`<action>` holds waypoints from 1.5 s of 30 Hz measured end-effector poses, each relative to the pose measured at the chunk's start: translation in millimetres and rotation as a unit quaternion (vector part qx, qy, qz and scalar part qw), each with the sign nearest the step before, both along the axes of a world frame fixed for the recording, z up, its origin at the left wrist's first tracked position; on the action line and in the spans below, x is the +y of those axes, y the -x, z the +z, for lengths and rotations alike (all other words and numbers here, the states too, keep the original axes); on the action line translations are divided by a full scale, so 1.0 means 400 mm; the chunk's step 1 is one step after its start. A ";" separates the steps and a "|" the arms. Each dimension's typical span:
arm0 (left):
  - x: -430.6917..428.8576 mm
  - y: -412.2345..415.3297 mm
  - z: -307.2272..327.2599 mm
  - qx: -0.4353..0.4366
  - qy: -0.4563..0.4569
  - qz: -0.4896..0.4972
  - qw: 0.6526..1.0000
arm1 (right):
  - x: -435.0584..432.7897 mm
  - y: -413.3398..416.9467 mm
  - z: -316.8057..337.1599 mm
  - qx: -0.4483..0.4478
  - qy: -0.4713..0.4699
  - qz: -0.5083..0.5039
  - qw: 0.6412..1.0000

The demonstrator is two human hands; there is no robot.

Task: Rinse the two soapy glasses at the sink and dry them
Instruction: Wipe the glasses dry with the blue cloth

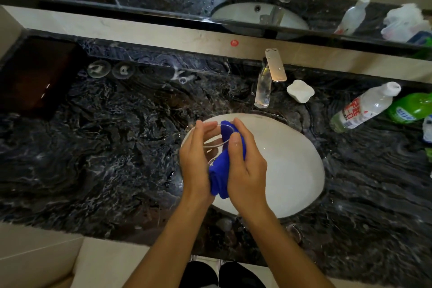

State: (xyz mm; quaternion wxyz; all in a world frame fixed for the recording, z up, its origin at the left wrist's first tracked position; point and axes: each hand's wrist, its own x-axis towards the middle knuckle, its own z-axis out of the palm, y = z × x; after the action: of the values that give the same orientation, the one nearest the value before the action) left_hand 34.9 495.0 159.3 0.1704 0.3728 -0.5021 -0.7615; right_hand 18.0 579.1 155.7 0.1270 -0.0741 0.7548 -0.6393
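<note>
Over the white sink basin [292, 170] my left hand [195, 161] holds a clear glass [214, 146] on its side, fingers wrapped round its wall. My right hand [246, 166] grips a blue cloth [218, 177]. One end of the cloth is pushed into the mouth of the glass and the rest hangs down between my wrists. A second clear glass [263, 88] stands upright on the dark marble counter, just left of the faucet [275, 65]. No water runs from the faucet.
A white soap dish [300, 91] sits right of the faucet. Further right lie a clear water bottle [364, 107] and a green bottle [409, 107]. Two round clear discs [109, 69] rest at the counter's back left. A mirror runs behind the counter.
</note>
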 end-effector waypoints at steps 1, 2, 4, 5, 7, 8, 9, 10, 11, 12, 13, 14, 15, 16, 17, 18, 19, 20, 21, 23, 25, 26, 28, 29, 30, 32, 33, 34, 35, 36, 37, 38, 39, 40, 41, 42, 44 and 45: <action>-0.008 -0.001 -0.005 0.016 -0.017 -0.007 1.000 | 0.001 0.010 0.006 -0.019 0.012 0.010 1.000; -0.017 0.000 -0.007 0.030 -0.037 -0.014 0.999 | 0.002 0.022 0.012 -0.043 0.028 0.024 0.998; -0.022 0.003 -0.001 0.023 -0.055 -0.007 0.998 | 0.002 0.040 0.024 -0.085 0.059 0.041 0.994; -0.019 0.008 0.007 -0.002 -0.047 0.008 0.999 | -0.002 0.042 0.025 -0.086 0.064 0.032 0.994; -0.006 0.021 0.022 -0.069 -0.005 0.035 0.997 | -0.012 0.029 0.014 -0.055 0.053 -0.014 0.997; -0.004 0.025 0.028 -0.086 0.006 0.027 0.996 | -0.016 0.019 0.005 -0.035 0.039 -0.036 0.998; -0.006 0.026 0.035 -0.092 0.005 -0.001 0.996 | -0.017 0.011 -0.005 -0.013 0.024 -0.046 0.999; -0.010 0.024 0.037 -0.089 -0.006 -0.044 0.995 | -0.014 0.007 -0.015 0.010 0.009 -0.043 0.999; -0.013 0.020 0.041 -0.079 -0.030 -0.083 0.993 | -0.009 0.008 -0.024 0.031 -0.005 -0.034 0.999; -0.016 0.014 0.042 -0.065 -0.063 -0.106 0.990 | -0.004 0.013 -0.027 0.052 -0.016 -0.021 0.998; -0.019 0.009 0.039 -0.048 -0.099 -0.113 0.988 | 0.001 0.019 -0.028 0.074 -0.027 -0.006 0.997; -0.021 0.004 0.035 -0.026 -0.131 -0.107 0.985 | 0.003 0.024 -0.026 0.094 -0.039 0.008 0.995; -0.021 0.001 0.027 -0.008 -0.147 -0.096 0.984 | 0.003 0.027 -0.023 0.103 -0.046 0.018 0.993; -0.021 0.000 0.020 0.007 -0.148 -0.087 0.985 | 0.002 0.028 -0.019 0.097 -0.046 0.020 0.994; -0.020 0.000 0.012 0.021 -0.137 -0.080 0.987 | 0.001 0.030 -0.014 0.079 -0.035 0.019 0.996; -0.020 0.001 0.005 0.037 -0.125 -0.078 0.988 | 0.002 0.034 -0.010 0.056 -0.016 0.019 0.998; -0.018 -0.002 0.002 0.055 -0.114 -0.079 0.989 | 0.004 0.041 -0.003 0.033 0.008 0.024 0.999; -0.019 -0.003 0.002 0.071 -0.109 -0.085 0.988 | 0.008 0.049 0.004 0.015 0.031 0.031 0.999; -0.021 -0.005 0.006 0.085 -0.107 -0.091 0.986 | 0.013 0.057 0.011 0.004 0.048 0.040 0.998; -0.028 -0.007 0.010 0.095 -0.114 -0.097 0.984 | 0.015 0.064 0.021 -0.004 0.058 0.058 0.997; -0.026 0.001 0.015 0.064 -0.136 -0.065 0.987 | 0.010 0.056 0.017 0.030 0.032 0.047 0.998; -0.022 0.009 0.020 0.032 -0.162 -0.035 0.986 | 0.006 0.049 0.012 0.062 0.012 0.033 0.997; -0.009 0.020 0.026 -0.030 -0.211 0.008 0.977 | -0.001 0.033 -0.006 0.127 -0.022 0.006 0.992; -0.008 0.019 0.028 -0.047 -0.218 -0.001 0.975 | 0.000 0.028 -0.015 0.156 -0.029 -0.005 0.987; -0.008 0.015 0.029 -0.063 -0.214 -0.029 0.974 | 0.004 0.026 -0.026 0.184 -0.034 -0.011 0.982; -0.013 -0.002 0.030 -0.090 -0.214 -0.102 0.967 | 0.020 0.027 -0.046 0.217 -0.039 -0.006 0.975; -0.015 -0.009 0.032 -0.092 -0.224 -0.133 0.961 | 0.028 0.029 -0.052 0.216 -0.038 0.002 0.976; -0.015 -0.014 0.036 -0.091 -0.235 -0.152 0.956 | 0.033 0.030 -0.055 0.206 -0.035 0.012 0.978; -0.014 -0.018 0.037 -0.093 -0.236 -0.155 0.955 | 0.037 0.031 -0.055 0.199 -0.033 0.023 0.979; -0.013 -0.020 0.034 -0.095 -0.227 -0.147 0.958 | 0.038 0.031 -0.054 0.200 -0.033 0.033 0.979; -0.011 -0.020 0.027 -0.098 -0.209 -0.139 0.963 | 0.039 0.032 -0.053 0.204 -0.033 0.043 0.978; -0.013 -0.021 0.023 -0.101 -0.188 -0.137 0.967 | 0.041 0.033 -0.048 0.202 -0.030 0.053 0.977; -0.018 -0.024 0.020 -0.104 -0.162 -0.144 0.971 | 0.044 0.038 -0.041 0.193 -0.025 0.064 0.979; -0.025 -0.026 0.022 -0.103 -0.140 -0.156 0.972 | 0.049 0.047 -0.032 0.175 -0.021 0.079 0.981; -0.034 -0.029 0.024 -0.101 -0.126 -0.170 0.972 | 0.055 0.058 -0.021 0.146 -0.018 0.100 0.984; -0.042 -0.032 0.027 -0.100 -0.119 -0.181 0.971 | 0.061 0.068 -0.012 0.114 -0.015 0.123 0.986; -0.048 -0.032 0.031 -0.099 -0.125 -0.178 0.971 | 0.064 0.081 -0.002 0.084 -0.006 0.143 0.986; -0.045 -0.030 0.034 -0.098 -0.144 -0.167 0.970 | 0.061 0.082 0.000 0.091 -0.004 0.136 0.986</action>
State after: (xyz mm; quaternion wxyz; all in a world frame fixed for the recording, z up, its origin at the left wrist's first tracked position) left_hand 46.7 477.0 173.0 -0.0646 0.3777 -0.4562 -0.8031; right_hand -14.7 603.6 155.5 0.1442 -0.2337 0.7488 -0.6033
